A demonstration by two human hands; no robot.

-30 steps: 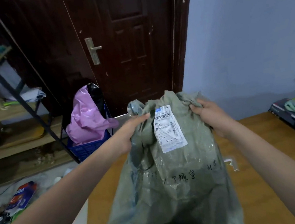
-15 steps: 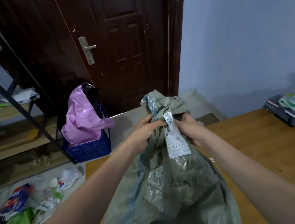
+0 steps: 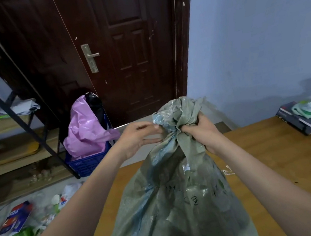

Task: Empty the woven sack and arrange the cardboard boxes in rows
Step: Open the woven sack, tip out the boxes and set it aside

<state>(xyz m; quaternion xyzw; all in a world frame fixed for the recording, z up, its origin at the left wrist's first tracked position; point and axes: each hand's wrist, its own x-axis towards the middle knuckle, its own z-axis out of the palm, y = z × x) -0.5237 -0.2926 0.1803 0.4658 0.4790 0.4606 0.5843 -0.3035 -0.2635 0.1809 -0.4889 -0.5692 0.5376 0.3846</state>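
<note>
left hand (image 3: 139,137) had let go of the bunched neck, fingertips only pinching at its taped edge | woven sack (image 3: 180,203) stood full on the wooden table (image 3: 272,152), mouth gathered shut, label turned from view | right hand (image 3: 201,131) gripped the twisted neck | unloading not begun, no boxes visible

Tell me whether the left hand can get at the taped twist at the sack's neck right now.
Probably yes. The left hand already has its fingertips on the taped bunch of the woven sack, nothing lies between them, and the right hand grips the neck just beside it.
</note>
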